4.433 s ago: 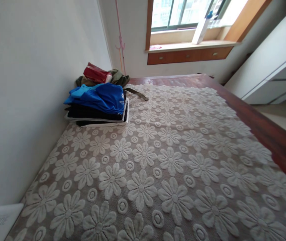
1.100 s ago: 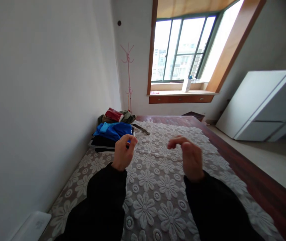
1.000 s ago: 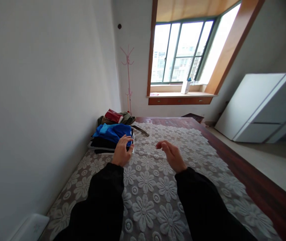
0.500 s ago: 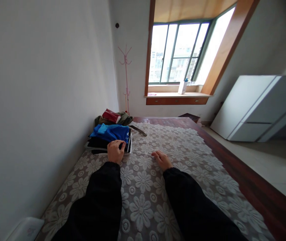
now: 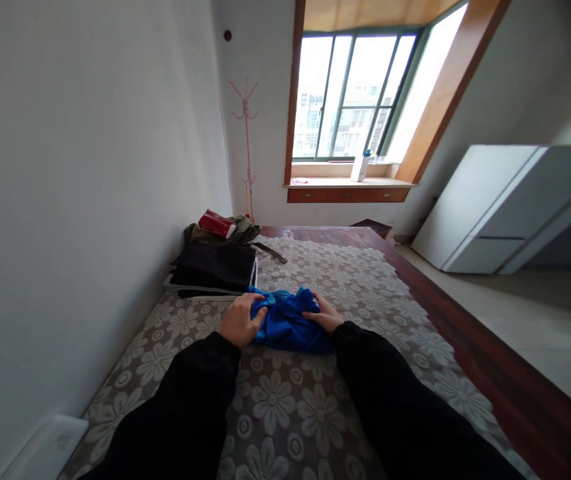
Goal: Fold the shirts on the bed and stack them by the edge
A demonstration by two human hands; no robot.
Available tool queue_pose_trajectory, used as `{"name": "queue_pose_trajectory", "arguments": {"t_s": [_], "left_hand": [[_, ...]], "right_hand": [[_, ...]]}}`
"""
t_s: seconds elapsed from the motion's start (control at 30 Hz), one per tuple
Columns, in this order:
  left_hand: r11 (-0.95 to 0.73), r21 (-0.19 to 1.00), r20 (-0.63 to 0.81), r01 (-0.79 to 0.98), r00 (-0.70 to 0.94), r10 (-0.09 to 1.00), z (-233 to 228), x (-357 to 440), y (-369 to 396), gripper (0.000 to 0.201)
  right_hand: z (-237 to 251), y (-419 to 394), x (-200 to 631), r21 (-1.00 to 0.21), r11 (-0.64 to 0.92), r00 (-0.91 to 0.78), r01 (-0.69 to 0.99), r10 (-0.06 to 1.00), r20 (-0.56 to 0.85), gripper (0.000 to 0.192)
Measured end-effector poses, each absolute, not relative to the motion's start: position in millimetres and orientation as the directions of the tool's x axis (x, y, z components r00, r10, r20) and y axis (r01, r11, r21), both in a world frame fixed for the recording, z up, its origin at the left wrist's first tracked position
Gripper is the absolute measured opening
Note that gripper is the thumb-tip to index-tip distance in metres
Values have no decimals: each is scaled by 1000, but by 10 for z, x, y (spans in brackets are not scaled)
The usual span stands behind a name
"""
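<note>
Wall [image 5: 75,167] fills the left of the view, and the bed's lace cover [image 5: 285,400] runs right up against it. Close to that wall sits the stack of dark folded clothes [image 5: 213,270], with an olive garment [image 5: 238,230] and a red packet [image 5: 215,223] behind it. Just in front of the stack, on the cover, lies the blue garment [image 5: 290,327], crumpled into a loose bundle.

The left hand [image 5: 238,323] curls around the bundle's left edge, fingers closed on a fold of the cloth. The right hand [image 5: 323,317] rests on its right side, fingers laid flat and pressing down; whether it actually pinches fabric is hard to say.

Risks from here, as I judge them: the bundle lies near the dark stack, so a sweep of the cloth or a sleeve could nudge the stack askew. Gripping a random fold instead of a seam or hem may leave the garment twisted when it is spread. The openwork lace could also drag or bunch beneath if the cloth is slid rather than lifted.

Further right, the wooden bed frame [image 5: 490,373] and a white cabinet [image 5: 505,207] stand well apart from the hands.
</note>
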State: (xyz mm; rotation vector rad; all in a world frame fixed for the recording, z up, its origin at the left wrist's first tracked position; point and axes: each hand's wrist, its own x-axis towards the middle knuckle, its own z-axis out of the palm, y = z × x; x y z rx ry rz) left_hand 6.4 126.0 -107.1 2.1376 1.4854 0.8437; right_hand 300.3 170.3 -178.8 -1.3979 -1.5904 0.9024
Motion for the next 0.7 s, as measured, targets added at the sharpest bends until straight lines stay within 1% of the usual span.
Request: {"name": "queue_pose_trajectory", "arguments": {"t_s": [0.03,0.07,0.1,0.13,0.17,0.2,0.23,0.27,0.3,0.37,0.4,0.5,0.53,0.63,0.7], "left_hand": [[-311,626,220,715,220,950,-1141,-30,1248,37],[-270,623,193,734,191,963,-1207,-110,1234,40],[-235,620,167,748,167,972,-1265,-171,1218,41],[-208,621,146,755,150,978,-1314,-210,1201,41],[-190,626,129,757,139,982,-1352,-227,1186,40],[-178,633,117,753,135,984,-1379,-226,1174,38],[-173,645,108,744,135,985,-1395,-209,1165,38],[-170,661,102,731,136,985,-1404,-183,1162,39],[-167,680,100,714,136,986,-1407,-152,1164,41],[-154,728,94,668,125,988,-1406,-95,1183,47],[-141,757,85,638,117,989,-1407,-76,1197,48],[-74,858,17,509,116,993,-1417,-82,1241,53],[-42,890,-16,454,123,992,-1420,-106,1249,56],[53,955,-96,291,137,986,-1400,-238,1235,69],[97,975,-127,202,138,982,-1359,-364,1193,77]], "right_hand": [[-1758,1631,3056,-883,130,-33,451,991,129,74],[-1714,1543,3086,-843,155,-10,515,984,175,75],[-1658,1442,3086,-779,205,1,592,967,255,73],[-1596,1334,3052,-694,266,-12,669,938,348,66],[-1534,1224,2983,-600,330,-62,729,904,423,56],[-1479,1122,2881,-520,394,-144,758,878,456,45],[-1434,1033,2754,-476,450,-240,756,867,437,39],[-1404,966,2611,-459,491,-337,741,862,378,39],[-1386,926,2466,-461,509,-406,727,860,310,46],[-1382,928,2210,-531,483,-447,696,870,205,58],[-1389,965,2118,-587,449,-429,674,884,184,54],[-1410,1144,2041,-752,350,-358,559,920,162,20],[-1409,1201,2085,-789,324,-337,522,928,158,16],[-1357,1267,2417,-879,240,-250,412,957,144,38],[-1278,1198,2788,-955,163,-118,246,983,137,47]]}}
